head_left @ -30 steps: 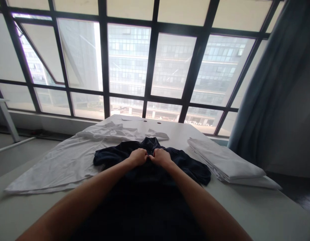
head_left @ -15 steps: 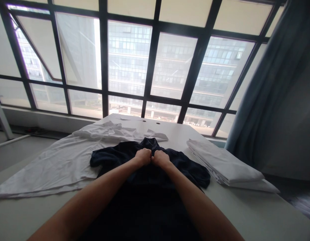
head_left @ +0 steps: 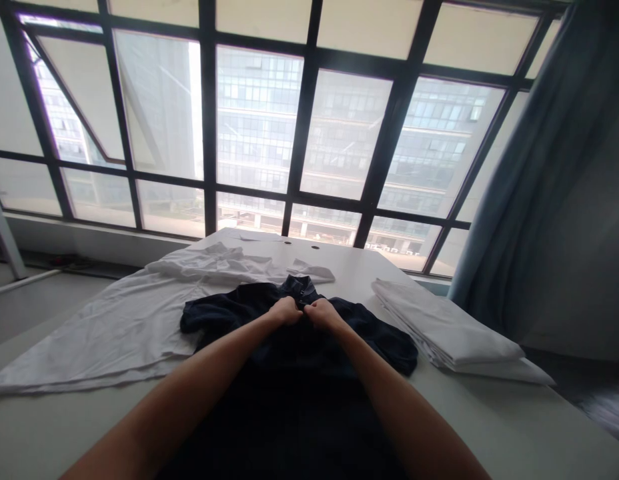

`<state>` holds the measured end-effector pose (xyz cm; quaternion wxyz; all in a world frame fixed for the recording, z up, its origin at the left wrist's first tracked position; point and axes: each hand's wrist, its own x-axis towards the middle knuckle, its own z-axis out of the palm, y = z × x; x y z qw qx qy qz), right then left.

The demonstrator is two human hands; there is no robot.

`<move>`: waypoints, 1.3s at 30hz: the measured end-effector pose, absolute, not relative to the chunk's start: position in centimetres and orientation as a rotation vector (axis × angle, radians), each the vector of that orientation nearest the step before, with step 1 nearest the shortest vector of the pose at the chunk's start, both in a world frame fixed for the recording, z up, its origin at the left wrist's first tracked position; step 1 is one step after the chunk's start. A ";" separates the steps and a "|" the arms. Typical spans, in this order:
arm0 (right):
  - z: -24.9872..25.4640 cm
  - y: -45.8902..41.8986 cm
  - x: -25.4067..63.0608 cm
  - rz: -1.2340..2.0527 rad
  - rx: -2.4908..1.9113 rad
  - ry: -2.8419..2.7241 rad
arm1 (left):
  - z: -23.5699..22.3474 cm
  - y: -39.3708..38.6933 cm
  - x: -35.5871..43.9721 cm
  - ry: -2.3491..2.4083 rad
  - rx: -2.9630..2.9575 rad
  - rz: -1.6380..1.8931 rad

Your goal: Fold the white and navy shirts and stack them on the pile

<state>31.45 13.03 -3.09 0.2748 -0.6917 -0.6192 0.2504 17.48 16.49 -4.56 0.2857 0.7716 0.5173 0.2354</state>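
A dark navy shirt [head_left: 229, 313] lies spread on the white table [head_left: 514, 420] in front of me, its collar pointing toward the window. My left hand [head_left: 284, 311] and my right hand [head_left: 322, 313] sit side by side just below the collar, both closed, fingers pinching the dark fabric at the placket. What exactly is between the fingertips is too small to make out. Both forearms stretch over the shirt's body.
A spread white garment [head_left: 119, 327] lies to the left of the dark shirt, its collar end near the far edge. A stack of folded white cloth [head_left: 449, 327] rests at the right. A large gridded window is beyond; a blue curtain [head_left: 539, 173] hangs at the right.
Both hands stay together below the collar, with only slight finger shifts. The view has moved a little.
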 end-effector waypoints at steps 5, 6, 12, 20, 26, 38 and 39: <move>-4.7 12.0 32.2 0.794 -1.564 -1.531 | -5.4 16.1 16.6 1.246 1.946 0.750; -5.1 11.8 32.3 0.825 -1.498 -1.504 | -5.6 16.0 16.3 1.193 1.927 0.803; -6.6 11.5 32.4 0.882 -1.321 -1.474 | -7.0 15.9 15.4 0.937 1.877 0.989; -6.3 11.2 32.6 0.865 -1.434 -1.501 | -6.6 15.5 15.7 1.032 1.958 0.944; -6.0 11.2 32.6 0.887 -1.461 -1.519 | -6.1 14.9 15.9 1.043 2.003 0.922; -6.7 11.5 32.2 0.530 -1.486 -1.674 | -6.2 15.1 16.4 1.202 2.110 0.916; -6.6 11.5 32.2 0.557 -1.485 -1.668 | -6.3 15.1 16.4 1.201 2.107 0.923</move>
